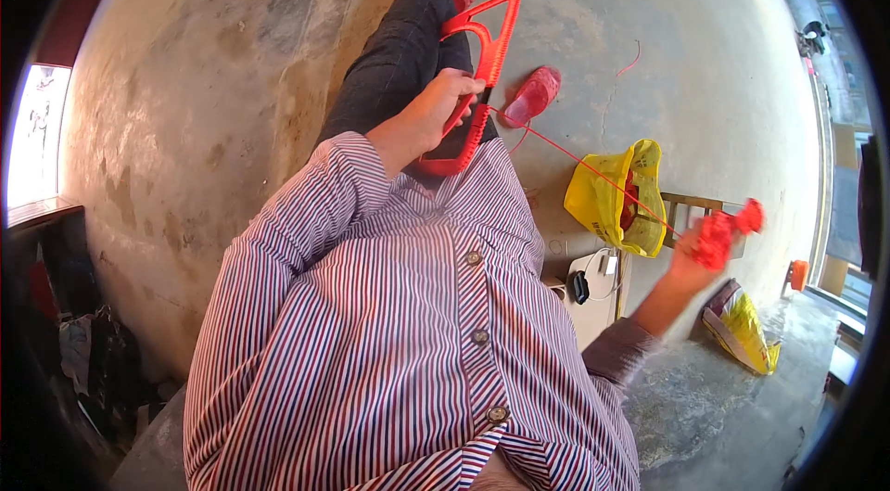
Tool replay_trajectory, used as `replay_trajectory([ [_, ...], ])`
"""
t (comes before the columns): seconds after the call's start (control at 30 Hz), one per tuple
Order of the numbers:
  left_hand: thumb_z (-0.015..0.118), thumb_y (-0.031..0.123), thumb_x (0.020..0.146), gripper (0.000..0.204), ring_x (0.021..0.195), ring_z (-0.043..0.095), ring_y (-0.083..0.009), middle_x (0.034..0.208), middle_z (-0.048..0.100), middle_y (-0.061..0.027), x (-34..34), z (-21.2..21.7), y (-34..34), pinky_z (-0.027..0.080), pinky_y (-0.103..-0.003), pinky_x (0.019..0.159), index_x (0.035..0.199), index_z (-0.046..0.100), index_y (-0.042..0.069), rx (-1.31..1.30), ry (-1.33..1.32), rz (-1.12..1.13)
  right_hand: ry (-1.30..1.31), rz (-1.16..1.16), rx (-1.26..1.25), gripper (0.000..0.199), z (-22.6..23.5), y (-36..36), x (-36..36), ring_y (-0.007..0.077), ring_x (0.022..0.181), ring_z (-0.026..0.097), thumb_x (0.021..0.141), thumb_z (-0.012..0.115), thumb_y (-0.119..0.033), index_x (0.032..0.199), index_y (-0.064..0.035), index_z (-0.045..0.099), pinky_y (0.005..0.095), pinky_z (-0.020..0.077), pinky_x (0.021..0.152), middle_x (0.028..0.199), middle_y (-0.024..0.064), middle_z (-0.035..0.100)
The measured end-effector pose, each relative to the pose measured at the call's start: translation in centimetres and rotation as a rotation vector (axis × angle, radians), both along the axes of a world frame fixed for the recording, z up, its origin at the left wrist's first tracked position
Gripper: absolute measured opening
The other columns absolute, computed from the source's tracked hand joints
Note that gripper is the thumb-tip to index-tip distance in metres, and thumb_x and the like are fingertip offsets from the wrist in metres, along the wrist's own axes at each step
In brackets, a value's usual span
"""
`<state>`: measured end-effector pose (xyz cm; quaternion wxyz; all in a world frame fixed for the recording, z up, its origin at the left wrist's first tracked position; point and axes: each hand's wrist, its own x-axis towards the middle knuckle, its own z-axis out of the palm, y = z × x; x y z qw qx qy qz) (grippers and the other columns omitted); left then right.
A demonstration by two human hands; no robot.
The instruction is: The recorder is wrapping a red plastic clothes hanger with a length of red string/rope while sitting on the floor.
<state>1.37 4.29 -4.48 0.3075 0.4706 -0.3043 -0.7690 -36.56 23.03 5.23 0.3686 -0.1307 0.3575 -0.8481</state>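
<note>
My left hand [443, 107] is closed round the middle of a red plastic frame [501, 38], which has ridged edges and curved inner bars. The frame stands over my lap and dark trousers. A thin red cord [588, 166] runs taut from its side across to the right. Out at that side, my right hand [688, 261] grips a bunched red bundle [716, 239], where the cord ends. Motion blurs the bundle, and it hides most of those fingers. I cannot make out what the bundle is made of.
Beside my right leg a yellow bag [598, 196] stands open with red material inside. A wooden stool [681, 213] and a power strip [581, 287] are close by. Red shoes [533, 97] lie on the concrete floor. Farther right is a yellow packet [742, 329].
</note>
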Motion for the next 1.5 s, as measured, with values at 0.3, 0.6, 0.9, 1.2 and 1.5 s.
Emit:
replay_trajectory([
  [0.3, 0.069, 0.027, 0.082, 0.045, 0.115, 0.05, -0.0234, 0.12, 0.055, -0.014, -2.0, 7.4, 8.0, 0.039, -0.034, 0.098, 0.114, 0.057, -0.001, -1.077, -0.42, -0.419, -0.135, 1.015, 0.118, 0.047, -8.5, -3.5, 18.7, 0.0183, 0.098, 0.059, 0.09, 0.055, -0.034, 0.125, -0.0032, 0.049, 0.0343, 0.0482, 0.088, 0.114, 0.0096, 0.059],
  [0.6, 0.063, 0.007, 0.084, 0.035, 0.096, 0.062, -0.0216, 0.103, 0.064, -0.0098, 5.4, 9.1, 1.5, 0.048, -0.034, 0.09, 0.118, 0.057, 0.003, -0.469, 0.255, 0.159, -0.027, 1.038, -0.029, 0.043, -8.7, -13.6, 14.1, 0.0032, 0.052, 0.041, 0.084, 0.063, -0.027, 0.115, 0.0011, 0.057, 0.0188, 0.027, 0.043, 0.073, -0.0013, 0.053],
  [0.9, 0.067, 0.007, 0.068, 0.034, 0.088, 0.06, -0.0347, 0.089, 0.061, -0.0157, 3.0, 4.8, 0.9, 0.047, -0.038, 0.082, 0.102, 0.062, 0.003, -1.002, -0.959, -0.947, 1.167, 1.233, 0.227, 0.032, -9.8, -14.5, 20.0, 0.0207, 0.089, 0.056, 0.072, 0.077, -0.02, 0.096, -0.0004, 0.068, 0.0328, 0.0443, 0.081, 0.098, 0.0072, 0.061],
  [1.2, 0.061, 0.008, 0.076, 0.029, 0.091, 0.058, -0.019, 0.096, 0.057, -0.0081, 2.7, 1.0, -1.2, 0.047, -0.03, 0.083, 0.104, 0.058, -0.001, -0.693, -0.472, -0.171, 0.87, 0.582, 0.259, 0.036, -6.9, -14.7, 14.3, 0.026, 0.115, 0.053, 0.066, 0.079, -0.014, 0.097, -0.0005, 0.066, 0.0376, 0.0408, 0.098, 0.124, 0.0148, 0.056],
  [1.5, 0.047, 0.01, 0.079, 0.022, 0.073, 0.054, -0.0126, 0.083, 0.056, -0.0024, 0.0, -0.6, 0.2, 0.042, -0.025, 0.067, 0.099, 0.054, 0.005, 0.035, 0.052, -0.119, -0.035, 0.274, -0.033, 0.035, -0.8, -12.9, 10.3, 0.0257, 0.104, 0.058, 0.09, 0.05, -0.029, 0.114, -0.0028, 0.056, 0.0509, 0.0324, 0.104, 0.11, 0.0106, 0.061],
])
